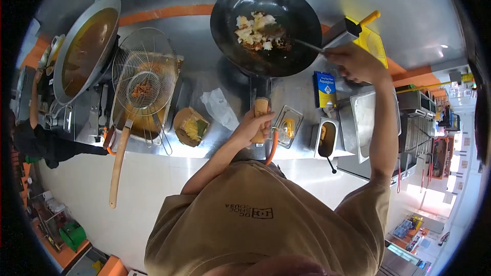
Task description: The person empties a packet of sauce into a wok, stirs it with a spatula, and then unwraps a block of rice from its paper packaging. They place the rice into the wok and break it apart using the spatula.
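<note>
My left hand point(251, 129) is wrapped round the wooden handle point(261, 107) of a large black wok point(299, 20). Broken pieces of white food with reddish-brown bits point(254, 30) lie in the middle of the wok. On the right, my right hand point(353, 63) grips a long metal cooking spatula point(308, 46). The spatula slants down into the wok; its head is among the food and partly hidden. Below my right hand stands a blue and yellow carton point(325, 90). A clear container with yellow food point(289, 127) sits right of my left hand.
At left, a wide strainer point(143, 71) rests over a metal tray point(171, 84), its wooden handle jutting past the counter edge. Beyond stands a big oil-filled pan point(89, 48). A cardboard box point(192, 127), sauce container point(325, 138) and steel pan point(365, 122) line the front. Another person point(38, 138) is far left.
</note>
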A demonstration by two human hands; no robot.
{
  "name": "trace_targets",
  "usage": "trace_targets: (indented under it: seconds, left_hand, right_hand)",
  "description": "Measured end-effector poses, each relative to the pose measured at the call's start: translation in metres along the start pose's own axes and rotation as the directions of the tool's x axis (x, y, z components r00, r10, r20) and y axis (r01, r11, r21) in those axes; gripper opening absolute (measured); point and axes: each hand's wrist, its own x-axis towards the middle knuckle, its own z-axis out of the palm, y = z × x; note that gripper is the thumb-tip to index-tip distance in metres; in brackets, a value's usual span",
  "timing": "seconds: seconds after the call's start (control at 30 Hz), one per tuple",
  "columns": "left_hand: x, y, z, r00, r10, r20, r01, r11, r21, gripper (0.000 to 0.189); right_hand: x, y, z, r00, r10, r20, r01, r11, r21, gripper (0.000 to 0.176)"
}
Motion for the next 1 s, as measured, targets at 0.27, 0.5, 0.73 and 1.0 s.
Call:
trace_targets:
  seconds: [0.27,0.5,0.73,1.0]
  left_hand:
    - [-0.004,0.003,0.000,1.000,-0.021,-0.021,0.020,0.999,-0.026,0.027]
    - [-0.006,0.007,-0.008,0.999,-0.040,-0.012,0.040,0.999,-0.020,0.026]
    - [-0.020,0.038,-0.034,0.998,-0.026,-0.058,0.031,0.996,0.086,0.029]
    - [-0.023,0.051,-0.046,0.996,-0.038,-0.075,0.060,0.945,0.322,0.033]
  right_hand:
    - [0.042,0.037,0.052,0.924,-0.378,-0.060,0.337,0.879,-0.338,0.034]
    - [0.030,0.056,0.098,0.855,-0.491,-0.167,0.389,0.820,-0.420,0.034]
    - [-0.037,0.064,-0.014,0.968,-0.195,-0.157,0.138,0.940,-0.312,0.035]
    - [0.058,0.078,0.046,0.886,-0.375,-0.274,0.249,0.881,-0.401,0.033]
